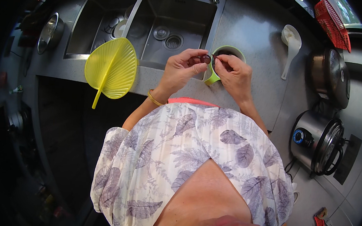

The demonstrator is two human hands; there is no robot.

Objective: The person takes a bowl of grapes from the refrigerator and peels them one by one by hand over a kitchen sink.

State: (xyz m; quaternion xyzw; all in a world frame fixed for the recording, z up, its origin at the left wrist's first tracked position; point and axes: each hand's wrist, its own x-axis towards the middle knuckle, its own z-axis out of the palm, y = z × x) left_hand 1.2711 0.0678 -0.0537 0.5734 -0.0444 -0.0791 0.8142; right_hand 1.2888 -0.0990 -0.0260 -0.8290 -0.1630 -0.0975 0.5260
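Between the thumb and fingers of my left hand (184,64) is a round dark red fruit (205,59), which looks like a cherry or a grape. My right hand (234,72) pinches a small dark red piece (215,56) just to the right of the fruit; whether it is skin or something else is not clear. Beneath and behind both hands stands a green-rimmed container with a handle (214,78), and dark contents show inside it. Its lower part is partly hidden by my right hand.
A double steel sink (146,62) lies beyond, at left, with a yellow fan (111,68) at its front edge. On the right are a white bowl (284,35) with a white spoon (290,60), a rice cooker (320,72) and an electric pressure cooker (308,134). A metal bowl (56,33) stands far left.
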